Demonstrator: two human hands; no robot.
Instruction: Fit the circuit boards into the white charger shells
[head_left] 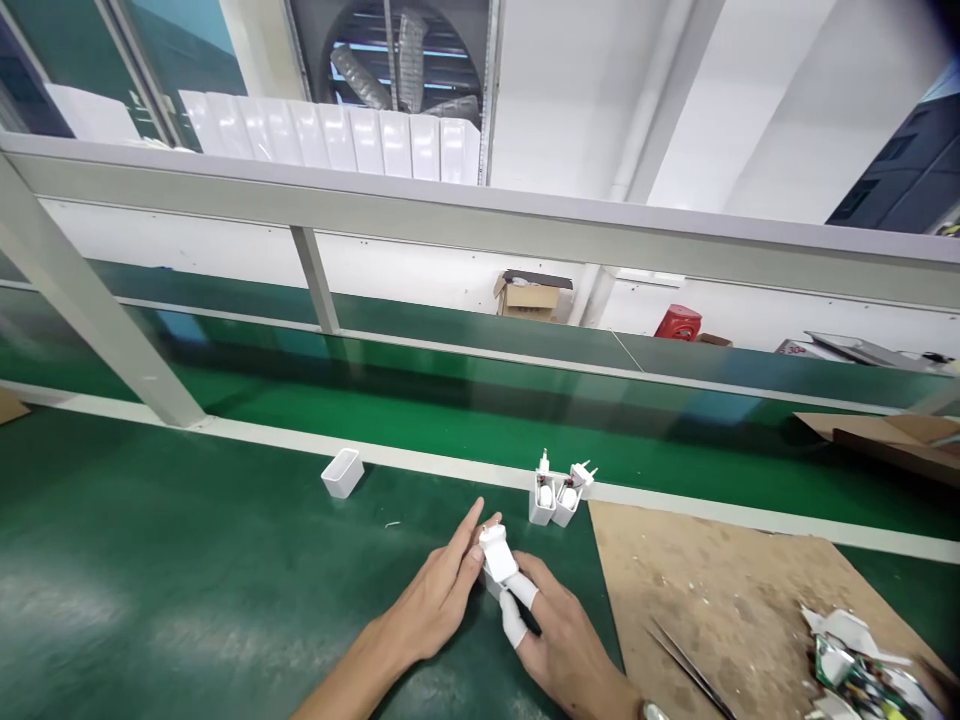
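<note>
Just above the green bench, a white plug charger (496, 552) with two pins sits between my hands. My left hand (442, 590) supports its left side, thumb and fingers against it, index finger stretched forward. White finger cots cover the thumb and a finger of my right hand (559, 625), which grips the charger from the right and below. Beyond my hands stand two open white charger housings (555, 500), each with a plug head and inner parts showing at the top. Farther left is an open white plastic case (343, 474).
On the right a brown board (675, 570) bears tweezers (690, 668) and a heap of circuit boards and white plastic pieces (862, 665). A pale rail (420, 460) edges the bench, with a green conveyor belt (420, 410) behind. A cardboard box (900, 440) lies at far right.
</note>
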